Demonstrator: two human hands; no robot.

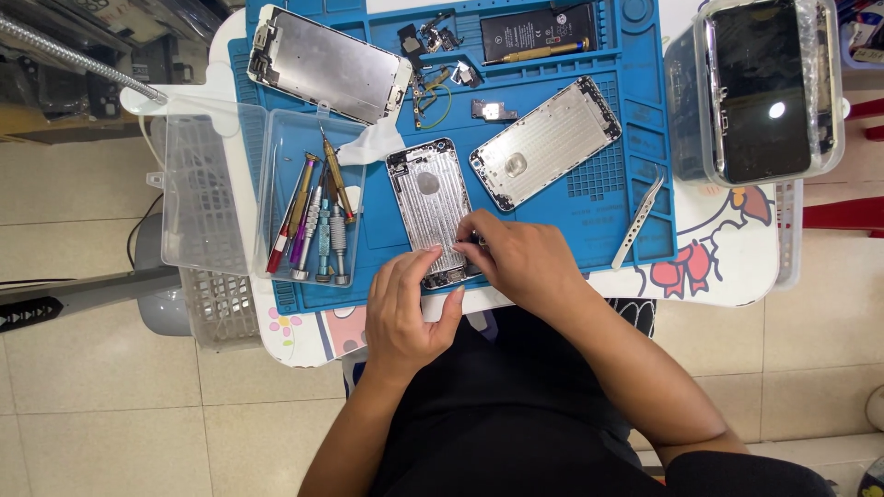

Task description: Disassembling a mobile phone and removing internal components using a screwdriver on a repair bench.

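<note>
Silver phone housing [429,207] is steadied on the blue mat [562,198] by the left hand [402,308]; its six-o'clock end is pinched by the right hand [520,262], tweezers [638,224] at three o'clock.

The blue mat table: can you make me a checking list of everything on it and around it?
Surface: blue work mat on a white table.
Job's things: silver phone shell lying flat under both hands.
Clutter: second shell, screen plate, battery, tweezers, screwdrivers in a clear tray, small loose parts.
Hands: left hand steadies the shell's bottom end; right hand pinches at its lower edge.
Cables: thin yellow-green wire on the mat.
Surroundings: tiled floor, clear box holding a phone.
</note>
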